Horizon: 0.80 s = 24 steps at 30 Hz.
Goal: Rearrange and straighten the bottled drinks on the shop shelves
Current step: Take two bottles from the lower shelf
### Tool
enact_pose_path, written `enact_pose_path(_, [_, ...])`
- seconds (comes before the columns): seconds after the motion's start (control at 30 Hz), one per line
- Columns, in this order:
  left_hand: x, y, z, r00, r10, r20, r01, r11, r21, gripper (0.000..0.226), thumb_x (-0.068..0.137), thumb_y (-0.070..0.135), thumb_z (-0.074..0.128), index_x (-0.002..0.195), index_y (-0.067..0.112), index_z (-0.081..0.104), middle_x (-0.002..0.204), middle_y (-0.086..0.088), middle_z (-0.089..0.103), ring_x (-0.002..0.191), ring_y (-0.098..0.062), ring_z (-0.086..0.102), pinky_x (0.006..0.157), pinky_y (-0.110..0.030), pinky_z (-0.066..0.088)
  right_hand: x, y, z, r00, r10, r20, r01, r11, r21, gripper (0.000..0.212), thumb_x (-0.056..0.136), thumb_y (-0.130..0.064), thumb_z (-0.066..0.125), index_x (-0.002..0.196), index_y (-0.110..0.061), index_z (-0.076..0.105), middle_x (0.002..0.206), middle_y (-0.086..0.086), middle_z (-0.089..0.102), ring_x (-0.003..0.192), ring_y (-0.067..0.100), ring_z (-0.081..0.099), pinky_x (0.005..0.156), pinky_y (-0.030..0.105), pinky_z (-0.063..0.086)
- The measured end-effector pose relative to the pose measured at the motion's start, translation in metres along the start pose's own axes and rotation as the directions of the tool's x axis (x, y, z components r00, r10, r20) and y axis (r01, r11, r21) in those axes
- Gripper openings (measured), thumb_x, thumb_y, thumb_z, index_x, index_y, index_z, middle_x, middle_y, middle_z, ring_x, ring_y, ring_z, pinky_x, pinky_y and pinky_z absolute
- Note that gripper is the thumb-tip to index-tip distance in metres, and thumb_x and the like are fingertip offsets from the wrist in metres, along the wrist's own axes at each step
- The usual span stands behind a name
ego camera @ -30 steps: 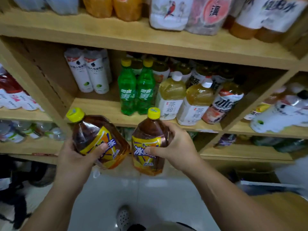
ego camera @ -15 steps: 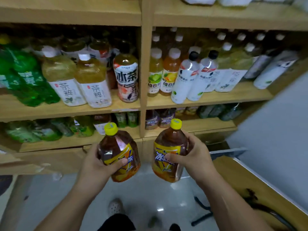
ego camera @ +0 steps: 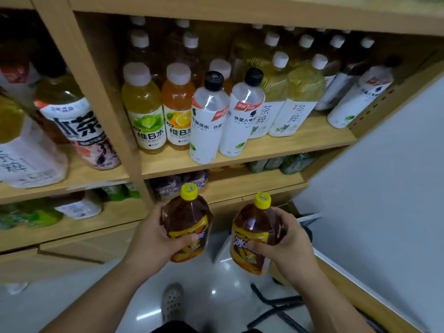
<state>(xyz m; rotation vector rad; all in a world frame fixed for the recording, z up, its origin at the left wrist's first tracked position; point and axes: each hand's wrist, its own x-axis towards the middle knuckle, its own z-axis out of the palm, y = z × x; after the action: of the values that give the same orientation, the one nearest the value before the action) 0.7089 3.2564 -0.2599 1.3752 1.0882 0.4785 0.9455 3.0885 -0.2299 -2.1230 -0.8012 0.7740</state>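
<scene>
Shifted since the earlier frame: both bottles now hang before the right-hand shelf bay, and the left one is more upright.

- Left iced-tea bottle [ego camera: 186, 227], yellow cap: left hand [ego camera: 153, 239] wraps its lower body, thumb across the label.
- Right iced-tea bottle [ego camera: 257, 236]: right hand [ego camera: 288, 243] grips it likewise.

Both are held in the air, apart, below the wooden shelf [ego camera: 312, 138] carrying vitamin-water bottles [ego camera: 144, 109] and black-capped bottles [ego camera: 207, 121].

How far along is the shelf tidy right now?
Done: bottles on the middle shelf stand upright, labels outward. In hand: the left hand grips the left tea bottle, the right hand the right tea bottle, both below that shelf. Left: both have no shelf spot yet.
</scene>
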Motion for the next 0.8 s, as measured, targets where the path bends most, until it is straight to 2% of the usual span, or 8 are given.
enact_pose_path(0.1, [0.018, 0.002, 0.025, 1.000, -0.005, 0.014, 0.004, 0.999, 0.052, 0.091, 0.043, 0.041, 0.101, 0.123, 0.038, 0.057, 0.117, 0.020, 0.071, 0.109, -0.003, 0.068, 0.097, -0.045, 0.056, 0.020, 0.020, -0.015, 0.999, 0.002, -0.032, -0.002, 1.000, 0.008, 0.094, 0.043, -0.054, 0.091, 0.129, -0.043, 0.054, 0.120, -0.013, 0.067, 0.109, 0.009, 0.067, 0.092, 0.042, 0.059])
enact_pose_path(0.2, [0.026, 0.005, 0.054, 1.000, -0.012, -0.001, 0.012, 0.998, 0.065, 0.095, 0.044, 0.035, 0.102, 0.127, 0.031, 0.057, 0.117, 0.014, 0.072, 0.108, -0.003, 0.068, 0.097, -0.044, 0.056, 0.040, 0.041, -0.028, 0.999, -0.008, -0.036, 0.009, 0.999, 0.042, 0.093, 0.045, -0.051, 0.093, 0.130, -0.042, 0.055, 0.121, -0.013, 0.066, 0.109, 0.009, 0.066, 0.091, 0.043, 0.059])
enact_pose_path(0.3, [0.032, 0.003, 0.086, 0.998, 0.019, -0.056, -0.015, 0.998, 0.068, 0.078, 0.056, 0.003, 0.097, 0.120, 0.023, 0.058, 0.112, 0.006, 0.072, 0.100, 0.001, 0.069, 0.087, -0.028, 0.059, 0.071, 0.059, -0.041, 0.997, -0.072, -0.005, 0.072, 0.996, 0.045, 0.089, 0.052, -0.037, 0.098, 0.131, -0.035, 0.058, 0.122, -0.013, 0.061, 0.110, 0.010, 0.064, 0.094, 0.037, 0.057])
enact_pose_path(0.37, [0.037, -0.001, 0.107, 0.991, 0.037, -0.126, -0.029, 0.998, 0.062, 0.073, 0.060, -0.008, 0.091, 0.117, 0.022, 0.058, 0.110, 0.005, 0.071, 0.095, 0.005, 0.070, 0.077, -0.017, 0.058, 0.092, 0.068, -0.048, 0.994, -0.107, 0.020, 0.106, 0.993, 0.054, 0.091, 0.051, -0.037, 0.098, 0.132, -0.029, 0.058, 0.122, -0.010, 0.061, 0.111, 0.012, 0.064, 0.094, 0.035, 0.056])
enact_pose_path(0.47, [0.041, -0.009, 0.133, 0.978, 0.039, -0.204, -0.030, 0.998, 0.047, 0.071, 0.060, -0.002, 0.093, 0.115, 0.023, 0.058, 0.109, 0.005, 0.072, 0.091, 0.007, 0.070, 0.083, -0.027, 0.057, 0.118, 0.081, -0.054, 0.982, -0.186, 0.043, 0.186, 0.982, 0.014, 0.089, 0.051, -0.049, 0.094, 0.131, -0.036, 0.056, 0.125, -0.012, 0.061, 0.113, 0.012, 0.062, 0.097, 0.043, 0.055])
enact_pose_path(0.6, [0.048, -0.019, 0.158, 0.953, 0.084, -0.290, -0.071, 0.996, 0.056, 0.065, 0.061, -0.006, 0.092, 0.110, 0.018, 0.057, 0.099, 0.013, 0.067, 0.081, 0.015, 0.065, 0.074, -0.014, 0.054, 0.136, 0.088, -0.058, 0.948, -0.313, 0.050, 0.316, 0.947, -0.057, 0.082, 0.062, -0.036, 0.096, 0.131, -0.037, 0.051, 0.120, -0.016, 0.056, 0.112, 0.009, 0.058, 0.097, 0.038, 0.054])
enact_pose_path(0.7, [0.064, -0.032, 0.167, 0.950, 0.094, -0.299, -0.089, 0.996, 0.029, 0.068, 0.060, -0.008, 0.092, 0.115, 0.014, 0.058, 0.101, 0.006, 0.073, 0.088, 0.005, 0.070, 0.082, -0.020, 0.058, 0.150, 0.098, -0.047, 0.933, -0.357, 0.050, 0.360, 0.929, -0.084, 0.082, 0.064, -0.034, 0.096, 0.134, -0.031, 0.053, 0.123, -0.014, 0.055, 0.113, 0.006, 0.056, 0.097, 0.033, 0.054])
enact_pose_path(0.8, [0.092, -0.050, 0.172, 0.951, 0.115, -0.286, -0.115, 0.993, 0.018, 0.069, 0.062, -0.007, 0.091, 0.118, 0.014, 0.058, 0.101, 0.009, 0.072, 0.083, 0.009, 0.069, 0.080, -0.016, 0.057, 0.175, 0.108, -0.029, 0.927, -0.369, 0.071, 0.373, 0.925, -0.066, 0.090, 0.061, -0.034, 0.098, 0.139, -0.027, 0.053, 0.122, -0.013, 0.055, 0.114, 0.009, 0.058, 0.097, 0.034, 0.054])
